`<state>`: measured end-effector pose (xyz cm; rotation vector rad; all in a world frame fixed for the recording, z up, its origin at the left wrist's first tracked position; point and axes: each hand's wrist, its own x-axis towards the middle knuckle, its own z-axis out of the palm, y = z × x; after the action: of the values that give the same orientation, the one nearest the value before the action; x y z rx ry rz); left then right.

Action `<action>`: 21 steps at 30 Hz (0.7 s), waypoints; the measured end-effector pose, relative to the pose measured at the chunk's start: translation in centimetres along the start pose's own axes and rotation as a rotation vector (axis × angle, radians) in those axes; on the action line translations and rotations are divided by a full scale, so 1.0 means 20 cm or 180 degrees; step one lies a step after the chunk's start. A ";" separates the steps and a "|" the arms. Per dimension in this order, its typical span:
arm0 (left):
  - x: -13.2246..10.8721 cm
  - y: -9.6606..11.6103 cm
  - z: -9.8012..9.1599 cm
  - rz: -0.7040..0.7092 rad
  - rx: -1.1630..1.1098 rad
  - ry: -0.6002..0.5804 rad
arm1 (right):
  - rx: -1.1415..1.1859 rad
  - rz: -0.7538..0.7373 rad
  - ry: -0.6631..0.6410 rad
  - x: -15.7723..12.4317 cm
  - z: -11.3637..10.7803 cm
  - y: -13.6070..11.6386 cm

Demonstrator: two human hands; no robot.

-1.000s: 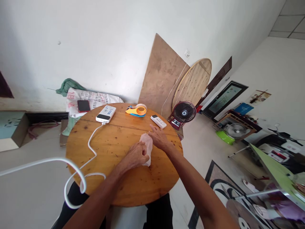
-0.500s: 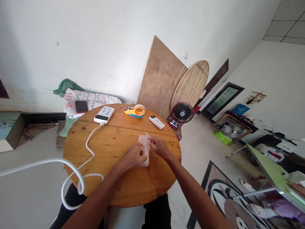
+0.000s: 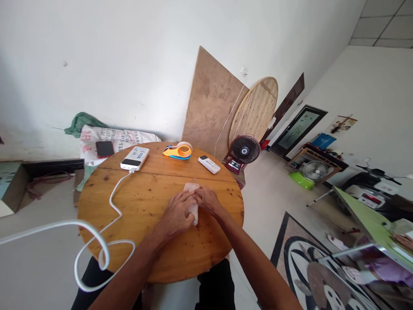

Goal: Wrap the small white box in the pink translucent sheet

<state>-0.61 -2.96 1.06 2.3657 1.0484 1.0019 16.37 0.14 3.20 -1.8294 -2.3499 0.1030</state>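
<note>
A narrow packet in whitish, translucent wrapping [image 3: 192, 209] lies on the round wooden table [image 3: 135, 198] in front of me. I cannot make out what is inside it. My left hand [image 3: 177, 212] covers its left side, fingers over the top and thumb by the lower end, gripping it. From the right, my right hand [image 3: 207, 199] holds the packet's upper part with bent fingers close to my left fingertips. Farther back on the table stands an orange and blue tape dispenser [image 3: 178, 151]. A small white device with a dark panel [image 3: 209, 164] lies right of it.
A white power bank [image 3: 134, 158] sits at the table's left, its white cable [image 3: 112, 202] looping toward me. A phone [image 3: 105, 149] rests on a printed sack [image 3: 129, 137] behind. Beyond the right edge stands a fan [image 3: 244, 150]; a person's hand [image 3: 403, 241] shows at a green table.
The packet looks narrower and its wrapping is folded down more closely. My left hand has flattened over it, and my right hand has moved left, nearer the left fingers. The view has shifted slightly.
</note>
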 end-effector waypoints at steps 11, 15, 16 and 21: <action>0.00 0.05 -0.04 -0.0161 0.0069 -0.0179 | 0.2050 0.1379 0.0141 0.11 0.05 0.15; 0.00 0.04 -0.04 -0.0148 0.0062 -0.0184 | 0.2538 0.1432 -0.0182 0.15 0.06 0.13; 0.00 0.04 -0.04 -0.0132 0.0057 -0.0185 | 0.2618 0.1442 -0.0233 0.16 0.06 0.12; 0.00 0.05 -0.04 -0.0108 0.0052 -0.0211 | 0.2869 0.1371 -0.0297 0.18 0.07 0.10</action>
<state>-0.77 -3.70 2.25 2.3691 1.0724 0.9000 17.09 4.25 1.94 -1.7644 -1.4696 1.1024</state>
